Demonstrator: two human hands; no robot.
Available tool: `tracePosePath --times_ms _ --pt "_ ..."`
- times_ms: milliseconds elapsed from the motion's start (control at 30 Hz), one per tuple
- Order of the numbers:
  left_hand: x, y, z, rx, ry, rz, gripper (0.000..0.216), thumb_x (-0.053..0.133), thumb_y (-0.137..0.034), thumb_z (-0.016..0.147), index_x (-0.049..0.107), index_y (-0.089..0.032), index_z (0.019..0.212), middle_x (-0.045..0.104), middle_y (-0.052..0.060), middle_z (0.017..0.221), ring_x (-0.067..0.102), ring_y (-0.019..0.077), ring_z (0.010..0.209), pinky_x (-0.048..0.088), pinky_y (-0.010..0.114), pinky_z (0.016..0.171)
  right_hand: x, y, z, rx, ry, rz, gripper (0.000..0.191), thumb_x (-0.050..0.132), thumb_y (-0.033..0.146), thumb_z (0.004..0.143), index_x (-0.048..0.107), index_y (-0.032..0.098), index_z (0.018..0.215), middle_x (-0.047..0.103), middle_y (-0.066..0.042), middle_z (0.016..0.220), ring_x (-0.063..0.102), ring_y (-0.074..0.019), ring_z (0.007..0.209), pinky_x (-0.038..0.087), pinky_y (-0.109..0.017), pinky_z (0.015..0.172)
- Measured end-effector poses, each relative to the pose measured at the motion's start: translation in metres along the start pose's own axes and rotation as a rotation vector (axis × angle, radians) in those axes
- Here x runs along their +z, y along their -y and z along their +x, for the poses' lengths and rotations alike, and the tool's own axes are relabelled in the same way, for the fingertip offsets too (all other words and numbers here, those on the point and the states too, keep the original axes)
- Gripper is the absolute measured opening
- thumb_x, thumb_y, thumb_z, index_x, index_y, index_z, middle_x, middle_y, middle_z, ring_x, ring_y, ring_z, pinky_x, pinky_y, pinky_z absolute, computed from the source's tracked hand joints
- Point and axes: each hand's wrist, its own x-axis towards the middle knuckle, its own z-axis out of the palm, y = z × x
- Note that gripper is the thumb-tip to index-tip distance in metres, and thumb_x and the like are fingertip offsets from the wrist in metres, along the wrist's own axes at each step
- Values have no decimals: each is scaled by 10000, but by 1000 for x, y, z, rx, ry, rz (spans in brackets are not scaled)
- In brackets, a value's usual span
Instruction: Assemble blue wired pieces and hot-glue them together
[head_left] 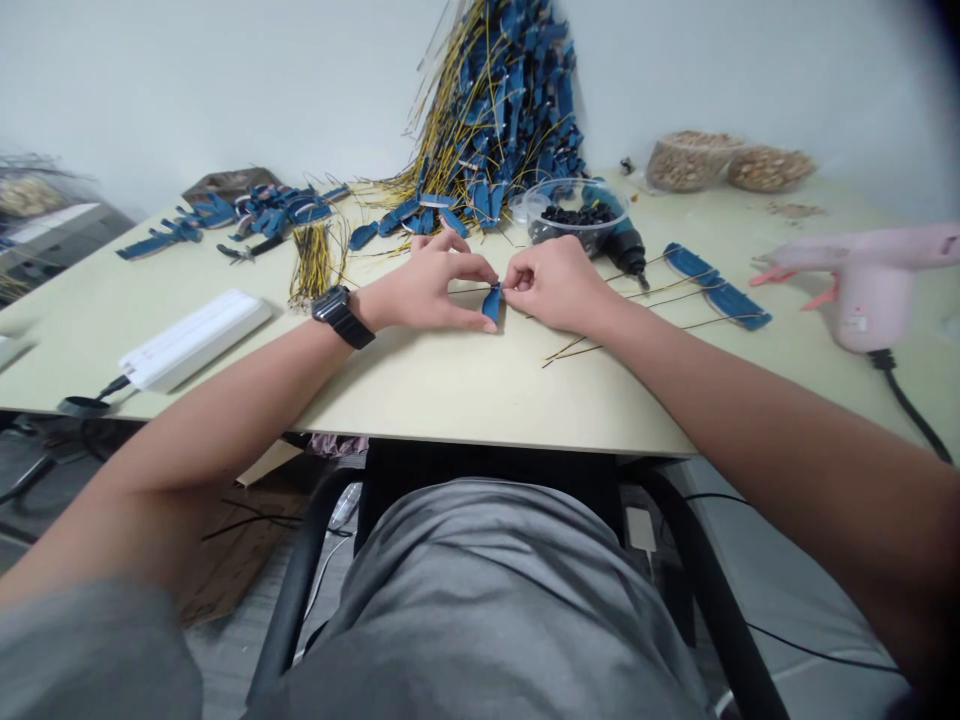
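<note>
Pale green tabletop [450,390] against a plain white wall, viewed from above a seated lap in grey. At the centre, near the front edge, left hand [431,285], with a black wristwatch [341,315], and right hand [555,285] meeting fingertip to fingertip. Between them, low over the table surface, a small blue plastic clip [491,302], pinched by thumb and forefinger on each side, other fingers curled in. Too small to tell whether a thin yellow wire enters the clip.

Behind the hands, a tall heap of wired blue clips [502,110] leaning at the wall, and a smaller heap of blue clips [262,210] far left: by the look of it, a large share already assembled.

Seemingly left to do: a bundle of loose yellow wires [313,262] just beyond the left wrist, a few blue strips with wires [720,290] lying right of the right hand, and a clear tub of small black parts [574,215] behind it, beside a dark power screwdriver [626,248]. Judged from these stocks, well along but not finished.

Elsewhere: pink glue gun [870,285] at far right, untouched; white power strip [199,338] at left; two heaps of brown bits [690,160] by the wall.
</note>
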Motion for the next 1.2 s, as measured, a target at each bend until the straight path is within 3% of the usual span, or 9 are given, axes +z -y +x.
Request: tracePosePath --times_ms 167,600,900,1200 --pt "-7 -6 -4 -1 -21 53 1125 864 -1215 826 903 -295 1473 951 173 1363 630 595 1591 332 804 1399 0 -1 1 -5 -4 29 204 777 62 991 902 213 934 874 -92 931 802 -292 891 608 -452 966" --pt "0 -7 0 17 62 5 1138 825 -1160 890 924 -238 1550 942 191 1498 757 458 1393 511 618 1314 1 3 0 -13 -15 23 228 795 22 974 914 205 908 853 -74 893 746 -258 847 547 -413 897" --pt "0 -1 3 19 63 -37 1083 881 -1156 855 962 -250 1442 963 162 1373 799 435 1317 611 557 1138 5 0 0 1 -31 45 201 813 73 978 969 197 959 877 -89 920 754 -262 836 554 -423 891" --pt "0 1 3 -8 75 -65 1092 943 -1118 824 954 -237 1469 962 171 1394 808 428 1316 638 562 1165 2 3 1 26 -14 42 251 808 47 991 1007 201 996 892 -90 938 777 -266 862 569 -439 908"
